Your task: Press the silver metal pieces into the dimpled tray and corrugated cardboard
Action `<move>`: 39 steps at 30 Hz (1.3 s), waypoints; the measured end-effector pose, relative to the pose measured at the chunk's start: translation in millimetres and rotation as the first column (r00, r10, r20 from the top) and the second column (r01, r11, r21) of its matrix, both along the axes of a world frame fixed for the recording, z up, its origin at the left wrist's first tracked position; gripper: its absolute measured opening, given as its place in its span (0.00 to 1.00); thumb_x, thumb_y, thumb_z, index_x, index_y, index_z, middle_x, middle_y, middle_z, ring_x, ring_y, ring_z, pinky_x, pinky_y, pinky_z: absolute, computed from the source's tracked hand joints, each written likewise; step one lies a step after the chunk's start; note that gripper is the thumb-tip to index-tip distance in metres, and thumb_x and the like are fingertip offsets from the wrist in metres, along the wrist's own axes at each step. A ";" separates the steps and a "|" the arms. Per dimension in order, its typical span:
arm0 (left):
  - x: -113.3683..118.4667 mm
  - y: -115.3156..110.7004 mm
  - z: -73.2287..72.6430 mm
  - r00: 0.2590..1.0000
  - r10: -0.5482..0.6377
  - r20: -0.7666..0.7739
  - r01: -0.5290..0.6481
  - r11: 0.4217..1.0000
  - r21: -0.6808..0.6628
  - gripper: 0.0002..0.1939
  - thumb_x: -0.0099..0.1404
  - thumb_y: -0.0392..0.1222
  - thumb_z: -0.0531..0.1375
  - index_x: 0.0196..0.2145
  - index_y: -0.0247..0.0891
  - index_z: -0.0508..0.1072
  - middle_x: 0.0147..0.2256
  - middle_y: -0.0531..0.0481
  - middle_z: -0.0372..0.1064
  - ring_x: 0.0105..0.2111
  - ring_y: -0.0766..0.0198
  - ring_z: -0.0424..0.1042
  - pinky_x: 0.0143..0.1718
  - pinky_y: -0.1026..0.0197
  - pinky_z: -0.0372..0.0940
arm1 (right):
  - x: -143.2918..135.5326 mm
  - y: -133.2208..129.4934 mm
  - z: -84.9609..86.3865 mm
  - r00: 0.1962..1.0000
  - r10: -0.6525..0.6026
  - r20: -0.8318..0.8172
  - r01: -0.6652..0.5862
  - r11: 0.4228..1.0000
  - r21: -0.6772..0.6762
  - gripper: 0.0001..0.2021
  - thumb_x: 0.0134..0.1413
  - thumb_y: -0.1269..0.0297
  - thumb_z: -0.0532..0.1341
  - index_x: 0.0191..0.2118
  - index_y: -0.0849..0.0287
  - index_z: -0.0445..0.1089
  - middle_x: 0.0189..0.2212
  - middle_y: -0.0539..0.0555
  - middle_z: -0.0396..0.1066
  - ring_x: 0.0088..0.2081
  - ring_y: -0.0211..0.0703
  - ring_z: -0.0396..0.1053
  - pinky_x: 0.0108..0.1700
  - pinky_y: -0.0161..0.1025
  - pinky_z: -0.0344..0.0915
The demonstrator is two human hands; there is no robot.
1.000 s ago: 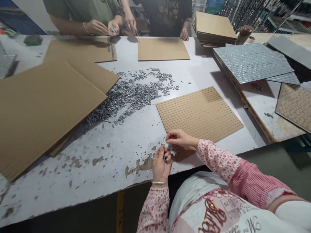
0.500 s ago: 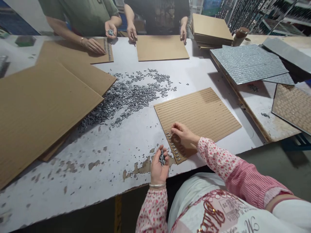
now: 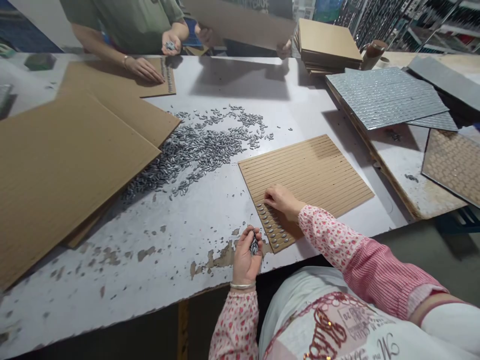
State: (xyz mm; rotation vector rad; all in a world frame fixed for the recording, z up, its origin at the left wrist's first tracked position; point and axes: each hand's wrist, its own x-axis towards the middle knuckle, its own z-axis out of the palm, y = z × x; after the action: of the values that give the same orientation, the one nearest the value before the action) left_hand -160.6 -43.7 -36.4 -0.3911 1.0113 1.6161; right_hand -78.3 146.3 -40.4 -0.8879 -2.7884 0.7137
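Cupped palm up, my left hand (image 3: 246, 255) is closed around several small silver oval pieces (image 3: 254, 245) beside the near left corner of a brown board. This board (image 3: 311, 175) has parallel dark lines across it. Rows of the same oval pieces (image 3: 273, 227) lie along its left end. My right hand (image 3: 281, 198) is over the board near these rows, thumb and fingers pinched together at the surface. Whatever is between those fingertips is too small to make out.
A loose heap of silver pieces (image 3: 202, 145) spreads over the white table (image 3: 180, 225). Large brown boards (image 3: 75, 165) overlap at left, and more are stacked (image 3: 330, 42) at the back. Silver-covered panels (image 3: 386, 95) lie at right. Across the table, a co-worker's hand (image 3: 144, 69) rests on another board.
My right hand has shifted slightly, its fingertips now lower at the board. My left fingers have curled more around the pieces. The co-worker opposite has lifted a board off the table.
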 end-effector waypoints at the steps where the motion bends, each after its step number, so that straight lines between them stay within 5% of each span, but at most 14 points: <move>1: 0.3 -0.1 0.2 1.000 0.003 -0.001 -0.003 1.000 0.000 0.06 0.58 0.29 0.58 0.33 0.35 0.73 0.31 0.50 0.70 0.27 0.73 0.70 0.25 0.73 0.66 | 0.4 -0.8 0.4 1.000 -0.009 -0.008 0.009 1.000 0.010 0.04 0.52 0.68 0.60 0.29 0.62 0.70 0.29 0.54 0.70 0.36 0.40 0.63 0.41 0.36 0.55; 4: 2.4 0.1 0.9 1.000 0.018 -0.013 -0.018 1.000 0.010 0.05 0.58 0.29 0.59 0.32 0.35 0.73 0.32 0.51 0.70 0.28 0.72 0.70 0.25 0.73 0.66 | 3.8 -10.6 6.7 0.994 -0.062 -0.088 0.057 0.997 -0.053 0.04 0.51 0.68 0.60 0.29 0.63 0.69 0.29 0.53 0.69 0.35 0.39 0.62 0.39 0.35 0.56; 6: 3.8 0.6 1.1 1.000 0.025 -0.015 -0.024 0.999 0.022 0.05 0.58 0.30 0.59 0.32 0.34 0.73 0.32 0.51 0.70 0.28 0.73 0.70 0.25 0.73 0.66 | 7.1 -23.0 14.2 0.984 -0.069 -0.166 0.029 0.973 -0.229 0.06 0.53 0.66 0.59 0.30 0.63 0.69 0.27 0.51 0.68 0.32 0.37 0.62 0.35 0.33 0.56; 10: 5.3 2.3 1.2 0.999 0.047 -0.023 -0.046 0.999 0.008 0.06 0.58 0.33 0.60 0.36 0.35 0.73 0.31 0.51 0.70 0.27 0.73 0.69 0.25 0.73 0.66 | 10.8 -48.5 27.3 0.955 0.049 -0.292 -0.214 0.797 -0.565 0.10 0.55 0.61 0.58 0.34 0.64 0.69 0.26 0.49 0.67 0.27 0.33 0.63 0.29 0.30 0.56; 16: 6.4 1.5 4.3 0.987 -0.002 -0.159 0.011 0.998 0.055 0.11 0.54 0.40 0.64 0.36 0.39 0.70 0.29 0.55 0.68 0.23 0.74 0.66 0.19 0.74 0.60 | 4.0 -59.4 30.3 0.931 0.206 -0.300 -0.296 0.909 -0.295 0.10 0.53 0.60 0.60 0.36 0.62 0.73 0.28 0.52 0.68 0.33 0.37 0.63 0.37 0.34 0.57; 20: 8.4 0.2 6.2 0.965 -0.027 -0.260 0.042 0.998 0.050 0.14 0.52 0.43 0.66 0.35 0.38 0.69 0.25 0.56 0.65 0.21 0.74 0.63 0.17 0.73 0.57 | 0.3 -65.1 28.8 0.945 0.174 -0.279 -0.267 0.900 -0.343 0.09 0.52 0.62 0.61 0.35 0.62 0.73 0.30 0.53 0.69 0.34 0.38 0.64 0.38 0.35 0.58; 22: 8.8 0.5 7.4 0.970 -0.019 -0.243 0.031 0.998 0.047 0.13 0.52 0.44 0.65 0.34 0.37 0.70 0.25 0.55 0.65 0.21 0.74 0.63 0.17 0.73 0.57 | 0.1 -68.9 28.1 0.944 0.082 -0.319 -0.235 0.845 -0.480 0.08 0.51 0.63 0.62 0.33 0.63 0.73 0.28 0.52 0.69 0.32 0.36 0.65 0.37 0.34 0.59; 27: 4.5 1.0 6.8 0.996 -0.011 -0.093 0.020 0.995 0.096 0.12 0.55 0.38 0.62 0.39 0.33 0.72 0.30 0.48 0.67 0.24 0.74 0.63 0.20 0.73 0.59 | -0.5 -57.5 20.2 0.889 -0.337 -0.310 -0.073 0.563 -0.823 0.09 0.51 0.62 0.60 0.34 0.63 0.70 0.23 0.49 0.69 0.24 0.32 0.63 0.27 0.30 0.60; 29: 2.2 0.2 3.1 0.997 -0.021 -0.075 0.029 0.994 0.103 0.13 0.55 0.35 0.62 0.40 0.33 0.72 0.30 0.49 0.67 0.23 0.75 0.62 0.20 0.74 0.58 | -3.3 -42.2 13.7 0.841 -0.450 -0.298 0.031 0.592 -0.806 0.08 0.48 0.64 0.61 0.32 0.64 0.70 0.23 0.49 0.69 0.24 0.32 0.63 0.27 0.30 0.59; 31: 0.6 -0.5 -1.2 0.998 -0.018 -0.068 0.025 0.994 0.109 0.12 0.54 0.35 0.62 0.38 0.34 0.71 0.29 0.50 0.66 0.22 0.75 0.60 0.18 0.74 0.56 | -7.9 -26.2 7.5 0.837 -0.462 -0.293 0.124 0.683 -0.720 0.06 0.47 0.66 0.61 0.31 0.64 0.70 0.24 0.49 0.69 0.25 0.33 0.64 0.29 0.30 0.59; 35: -1.0 -1.0 -5.2 0.999 -0.024 -0.028 0.027 0.993 0.118 0.09 0.54 0.35 0.63 0.35 0.34 0.70 0.30 0.50 0.66 0.23 0.75 0.61 0.19 0.74 0.56 | -17.9 -9.8 0.8 0.922 -0.306 -0.238 0.174 0.876 -0.450 0.05 0.49 0.66 0.61 0.30 0.62 0.73 0.23 0.49 0.69 0.27 0.34 0.64 0.32 0.32 0.57; 39: -3.3 -1.3 -2.9 1.000 -0.018 0.006 0.017 0.990 0.141 0.09 0.54 0.35 0.63 0.34 0.34 0.70 0.31 0.49 0.67 0.23 0.75 0.61 0.19 0.74 0.57 | -22.3 -14.3 -1.9 0.970 -0.186 -0.157 0.162 0.975 -0.152 0.05 0.50 0.65 0.61 0.29 0.60 0.72 0.27 0.51 0.70 0.33 0.38 0.63 0.40 0.36 0.56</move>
State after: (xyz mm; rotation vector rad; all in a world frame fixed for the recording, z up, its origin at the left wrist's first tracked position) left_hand -164.0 -45.1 -39.3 -0.2919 0.8868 1.6581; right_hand -100.6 132.0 -42.4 -1.0291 -2.4995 0.9158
